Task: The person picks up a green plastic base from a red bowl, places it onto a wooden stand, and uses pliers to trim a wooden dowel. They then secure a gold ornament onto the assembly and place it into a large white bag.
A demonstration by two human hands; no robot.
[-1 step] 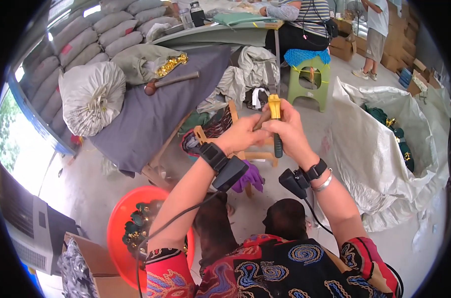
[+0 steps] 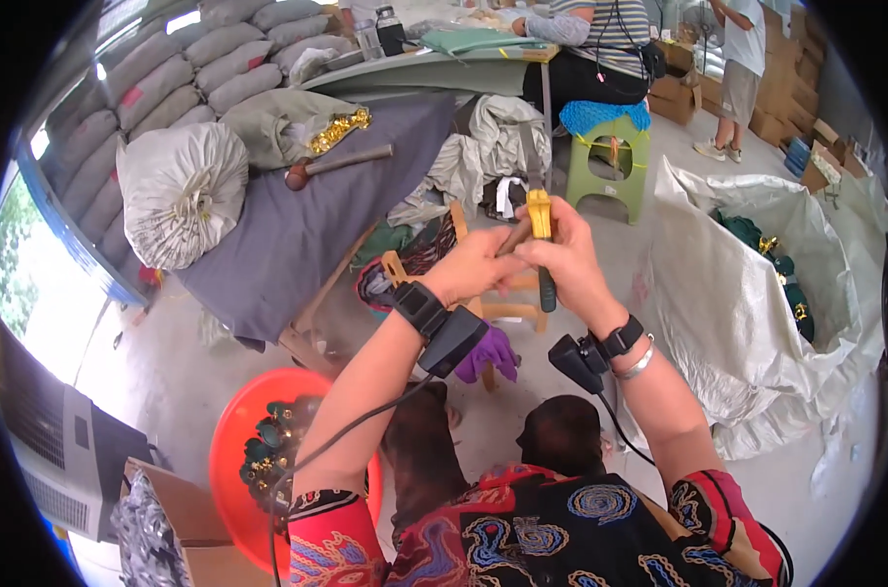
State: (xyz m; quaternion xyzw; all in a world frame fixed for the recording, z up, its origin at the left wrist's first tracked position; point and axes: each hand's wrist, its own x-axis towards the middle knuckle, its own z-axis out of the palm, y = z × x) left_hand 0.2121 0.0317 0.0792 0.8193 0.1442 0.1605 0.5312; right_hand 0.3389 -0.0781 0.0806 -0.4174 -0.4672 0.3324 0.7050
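Observation:
In front of my body my two hands are close together. My right hand (image 2: 566, 249) is closed around a tool with a yellow and dark green handle (image 2: 539, 210); a long, narrow grey blade-like part (image 2: 533, 161) points up from it, and the green end shows below the fingers. My left hand (image 2: 473, 264) is closed, its fingers pinching a short brown rod-like piece (image 2: 514, 239) against the yellow part. Part of that piece is hidden by the fingers. Both wrists carry black straps with small black devices.
An orange basin (image 2: 230, 421) with green and gold pieces stands at lower left, near a cardboard box (image 2: 191, 504). Left of centre, a hammer (image 2: 341, 166) lies on a grey-covered surface (image 2: 258, 259). At right is a large white sack (image 2: 718, 323). A green stool (image 2: 610, 176) supports another person.

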